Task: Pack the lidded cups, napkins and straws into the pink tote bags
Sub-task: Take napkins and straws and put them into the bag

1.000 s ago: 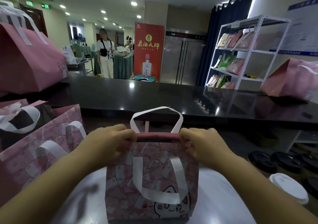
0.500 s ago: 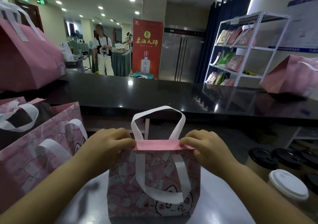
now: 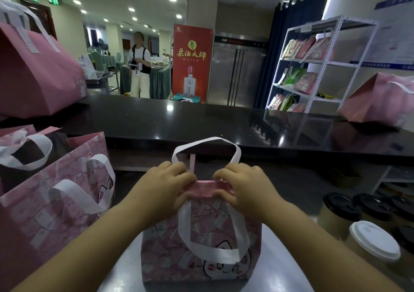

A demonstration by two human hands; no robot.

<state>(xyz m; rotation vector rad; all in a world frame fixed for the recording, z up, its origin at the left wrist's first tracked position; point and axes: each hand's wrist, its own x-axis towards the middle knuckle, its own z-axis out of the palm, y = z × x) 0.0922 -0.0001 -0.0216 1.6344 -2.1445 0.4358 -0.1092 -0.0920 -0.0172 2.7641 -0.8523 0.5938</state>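
A small pink tote bag (image 3: 201, 247) with white handles and a cat face stands on the steel work surface right in front of me. Its top edge is folded over into a narrow pink strip. My left hand (image 3: 165, 186) pinches the left end of that fold and my right hand (image 3: 242, 186) pinches the right end, the two close together. At the right stand several paper cups: one with a white lid (image 3: 374, 240) nearest, others with black lids (image 3: 340, 206) behind it. No napkins or straws show.
Another pink tote bag (image 3: 56, 202) stands open at the left. A raised black counter (image 3: 201, 121) runs across behind, with large pink bags at its left (image 3: 38, 74) and right (image 3: 380, 98) ends. Beyond are a white shelf rack (image 3: 318, 67) and a standing person (image 3: 140, 67).
Both hands have slid inward along the bag's top fold, from its outer corners toward the middle. The top strip now looks narrower and more tightly pressed.
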